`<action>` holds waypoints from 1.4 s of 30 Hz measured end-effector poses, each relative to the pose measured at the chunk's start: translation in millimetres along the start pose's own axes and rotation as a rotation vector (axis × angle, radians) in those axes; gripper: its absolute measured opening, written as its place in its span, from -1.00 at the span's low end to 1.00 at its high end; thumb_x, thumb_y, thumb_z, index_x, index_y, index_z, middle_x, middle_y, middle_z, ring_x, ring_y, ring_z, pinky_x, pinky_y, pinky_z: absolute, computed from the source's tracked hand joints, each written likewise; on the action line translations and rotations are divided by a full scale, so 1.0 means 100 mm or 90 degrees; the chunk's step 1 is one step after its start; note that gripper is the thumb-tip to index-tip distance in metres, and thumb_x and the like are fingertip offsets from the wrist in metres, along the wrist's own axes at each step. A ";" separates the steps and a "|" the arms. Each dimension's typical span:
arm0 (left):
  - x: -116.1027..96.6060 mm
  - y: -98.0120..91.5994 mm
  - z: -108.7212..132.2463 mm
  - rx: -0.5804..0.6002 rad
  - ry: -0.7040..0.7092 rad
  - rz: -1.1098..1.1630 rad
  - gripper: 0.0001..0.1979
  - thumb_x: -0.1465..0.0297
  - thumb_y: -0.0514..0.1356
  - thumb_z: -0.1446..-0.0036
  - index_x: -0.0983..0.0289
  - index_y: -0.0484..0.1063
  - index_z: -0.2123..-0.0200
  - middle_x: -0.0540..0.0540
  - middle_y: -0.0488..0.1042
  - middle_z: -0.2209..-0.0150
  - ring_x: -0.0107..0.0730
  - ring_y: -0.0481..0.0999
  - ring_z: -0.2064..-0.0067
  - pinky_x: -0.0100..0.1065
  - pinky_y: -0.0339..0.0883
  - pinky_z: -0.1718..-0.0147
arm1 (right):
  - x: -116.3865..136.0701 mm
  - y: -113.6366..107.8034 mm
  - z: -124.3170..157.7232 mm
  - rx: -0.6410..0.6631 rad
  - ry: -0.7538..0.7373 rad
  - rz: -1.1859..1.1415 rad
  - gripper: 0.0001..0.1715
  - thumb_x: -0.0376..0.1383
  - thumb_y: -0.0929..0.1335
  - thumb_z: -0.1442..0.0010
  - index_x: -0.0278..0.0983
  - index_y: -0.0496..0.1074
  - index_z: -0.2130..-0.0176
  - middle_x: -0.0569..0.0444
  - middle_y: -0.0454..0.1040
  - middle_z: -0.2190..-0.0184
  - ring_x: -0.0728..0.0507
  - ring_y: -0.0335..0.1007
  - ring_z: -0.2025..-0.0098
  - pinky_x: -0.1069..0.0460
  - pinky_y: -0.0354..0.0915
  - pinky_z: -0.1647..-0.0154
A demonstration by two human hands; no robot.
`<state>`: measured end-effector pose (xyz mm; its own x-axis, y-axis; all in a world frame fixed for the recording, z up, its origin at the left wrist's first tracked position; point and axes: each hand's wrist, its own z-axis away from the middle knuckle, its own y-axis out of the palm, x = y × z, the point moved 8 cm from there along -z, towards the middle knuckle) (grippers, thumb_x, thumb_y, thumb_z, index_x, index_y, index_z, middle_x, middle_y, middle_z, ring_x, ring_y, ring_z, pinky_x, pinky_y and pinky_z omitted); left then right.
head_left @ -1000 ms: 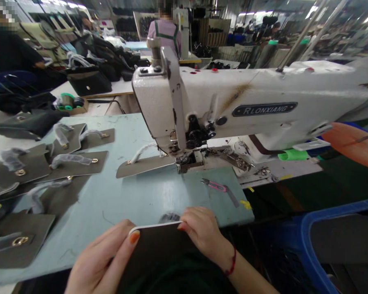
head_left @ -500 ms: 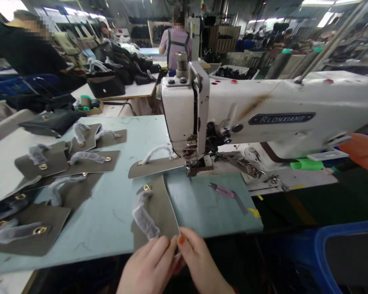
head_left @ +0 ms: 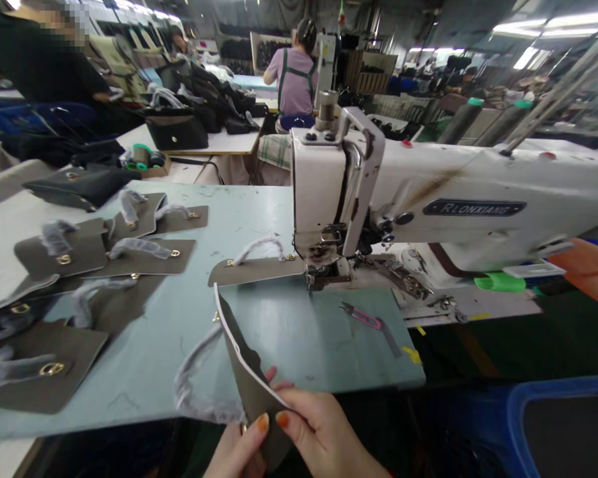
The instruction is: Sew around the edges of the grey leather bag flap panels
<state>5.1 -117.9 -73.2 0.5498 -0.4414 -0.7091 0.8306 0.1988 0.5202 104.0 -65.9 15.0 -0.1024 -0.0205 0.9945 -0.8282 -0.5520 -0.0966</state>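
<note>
L hand (head_left: 244,448) & R hand (head_left: 326,431) both had thumb + fingers closed, pinching the near end of a grey-brown bag flap (head_left: 256,392), tilted up over the front edge of the table (head_left: 154,372), its plastic-wrapped handle (head_left: 182,385) out to L. 2nd flap (head_left: 259,272) took up the spot just L of the sewing machine (head_left: 458,176) presser foot; pink thread snips (head_left: 363,317) lay nearby, R. More flaps (head_left: 147,265) crowded table's L side; blue crate (head_left: 515,425) far R.
</note>
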 end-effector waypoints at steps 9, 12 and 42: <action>-0.96 0.30 -0.55 0.031 0.155 -0.117 -0.54 0.26 0.38 0.01 0.15 0.39 0.02 0.05 0.54 0.16 -0.29 0.54 0.24 -0.35 0.48 0.31 | 0.11 -0.31 -0.46 -0.202 0.006 -0.144 -0.62 -0.10 0.23 -0.37 -0.27 0.51 0.14 0.07 0.51 0.39 -0.06 0.40 0.38 0.12 0.33 0.37; -1.12 0.42 -0.85 0.030 0.151 -0.170 -0.75 0.29 0.33 -0.07 0.33 0.47 0.25 0.08 0.54 0.35 -0.39 0.46 0.40 -0.40 0.39 0.41 | -0.02 -0.45 -0.65 -0.270 0.021 -0.116 -0.61 -0.07 0.23 -0.35 -0.28 0.48 0.23 0.08 0.48 0.42 -0.04 0.38 0.44 0.14 0.32 0.47; -1.67 0.99 -1.67 0.050 0.250 -0.302 -0.76 0.30 0.33 0.00 0.33 0.56 0.30 0.16 0.62 0.24 -0.10 0.49 -0.02 -0.19 0.32 -0.03 | -0.46 -0.91 -1.01 -0.301 0.081 -0.166 -0.29 0.01 0.19 -0.36 -0.32 0.45 0.63 0.00 0.50 0.70 0.01 0.31 0.68 0.15 0.17 0.62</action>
<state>10.3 121.9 16.8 0.1257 -0.1078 -0.9862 0.9917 -0.0118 0.1277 128.8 69.2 -26.0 0.0974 0.1834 0.9782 -0.9892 -0.0903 0.1154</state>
